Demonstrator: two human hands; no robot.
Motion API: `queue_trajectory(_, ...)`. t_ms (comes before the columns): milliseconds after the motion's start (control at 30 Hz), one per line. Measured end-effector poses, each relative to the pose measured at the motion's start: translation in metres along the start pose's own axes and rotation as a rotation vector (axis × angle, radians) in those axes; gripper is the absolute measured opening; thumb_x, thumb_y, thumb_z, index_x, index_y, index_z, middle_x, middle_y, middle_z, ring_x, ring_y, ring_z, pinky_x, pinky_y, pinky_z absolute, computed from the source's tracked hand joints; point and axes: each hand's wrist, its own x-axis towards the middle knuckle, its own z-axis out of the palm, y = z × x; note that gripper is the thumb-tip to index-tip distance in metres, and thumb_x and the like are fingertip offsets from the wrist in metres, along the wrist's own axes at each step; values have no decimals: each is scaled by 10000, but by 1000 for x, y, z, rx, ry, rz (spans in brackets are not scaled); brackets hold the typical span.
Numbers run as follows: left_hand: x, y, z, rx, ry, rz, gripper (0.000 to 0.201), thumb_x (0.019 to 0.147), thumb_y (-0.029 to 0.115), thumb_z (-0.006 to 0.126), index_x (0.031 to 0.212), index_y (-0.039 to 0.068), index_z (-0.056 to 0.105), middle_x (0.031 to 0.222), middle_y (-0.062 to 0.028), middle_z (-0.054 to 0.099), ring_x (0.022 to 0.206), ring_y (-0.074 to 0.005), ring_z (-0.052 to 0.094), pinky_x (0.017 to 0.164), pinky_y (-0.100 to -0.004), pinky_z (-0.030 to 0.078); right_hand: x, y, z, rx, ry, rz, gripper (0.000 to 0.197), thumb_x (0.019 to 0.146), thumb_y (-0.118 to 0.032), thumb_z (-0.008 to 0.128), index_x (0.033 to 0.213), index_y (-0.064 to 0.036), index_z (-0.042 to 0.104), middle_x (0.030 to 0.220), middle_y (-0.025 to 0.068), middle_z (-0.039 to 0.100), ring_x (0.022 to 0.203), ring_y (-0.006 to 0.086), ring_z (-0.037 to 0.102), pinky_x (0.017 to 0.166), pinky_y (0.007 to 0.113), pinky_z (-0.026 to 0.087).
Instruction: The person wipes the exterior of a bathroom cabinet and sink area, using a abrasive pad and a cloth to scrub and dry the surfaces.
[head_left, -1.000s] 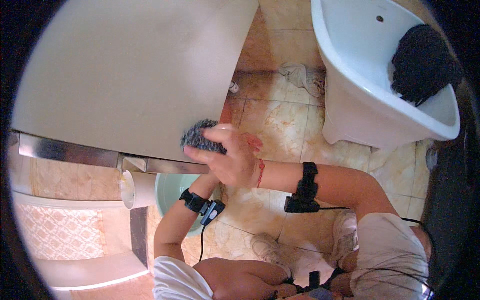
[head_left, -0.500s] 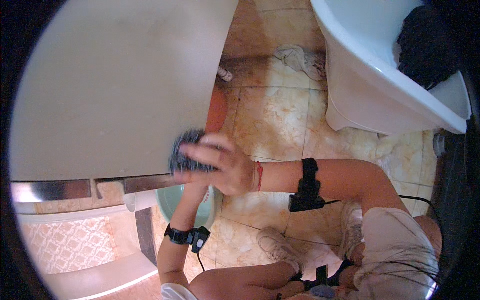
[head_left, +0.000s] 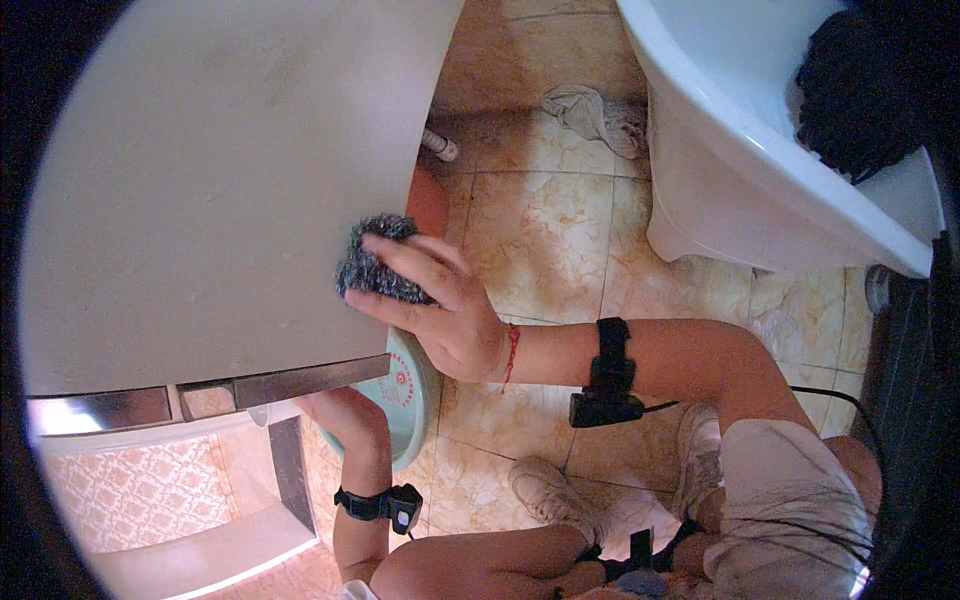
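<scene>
My right hand [head_left: 450, 310] presses a dark, curly scouring pad [head_left: 365, 262] against the large off-white panel [head_left: 200, 200], near its right edge. Its fingers are spread over the pad and hold it. My left hand [head_left: 325, 408] reaches in beside the lower metal-trimmed edge of the panel, over a pale green basin [head_left: 415, 400]. The panel's edge hides the left fingers, so I cannot see whether they grip anything.
To the upper right stands a white tub [head_left: 700, 170] with a dark bundle [head_left: 855, 95] in it. A crumpled cloth [head_left: 590, 115] lies on the tiled floor [head_left: 540, 240]. At lower left is a white frame [head_left: 190, 560] around patterned tiles. My shoes [head_left: 555, 495] are below.
My left hand has drawn away from the right hand, down and left to the panel's lower edge. The right hand and scouring pad have shifted slightly up; the panel's lower right corner looks different.
</scene>
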Motion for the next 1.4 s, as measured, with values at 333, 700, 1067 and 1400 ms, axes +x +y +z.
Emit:
queue_trajectory(333, -10, 42, 16, -170, 77, 466, 513, 897, 335, 422, 1288, 42, 267, 1327, -137, 274, 1216, -232, 298, 1044, -400, 243, 5, 13, 8, 49, 162, 248, 357, 801, -52, 516, 1134, -154, 591, 1218, 158, 467, 1079, 316, 473, 943, 375, 359)
queue_trajectory(700, -24, 38, 21, 171, -225, 655, 864, 796, 53, 588, 1359, 99, -66, 1398, -145, 120, 1249, -274, 227, 1043, -424, 221, 43, 62, -4, 65, 209, 235, 381, 797, 33, 485, 1149, -89, 565, 1147, 220, 497, 1003, 363, 503, 876, 372, 403)
queue_trajectory(1067, -27, 28, 14, 247, -249, 671, 845, 838, 69, 518, 1357, 106, -147, 1401, -189, 65, 1258, -294, 203, 1045, -438, 210, 41, 67, 4, 71, 192, 257, 462, 773, 87, 443, 1187, -93, 538, 1039, 238, 510, 917, 371, 507, 833, 376, 412)
queue_trajectory(1400, -28, 24, 13, 332, -282, 712, 798, 866, 99, 466, 1350, 66, -167, 1405, -207, 31, 1272, -307, 175, 1054, -450, 167, -10, 8, 10, 300, 70, 411, 496, 790, 74, 431, 1269, -51, 446, 1057, 212, 487, 941, 348, 499, 848, 368, 404)
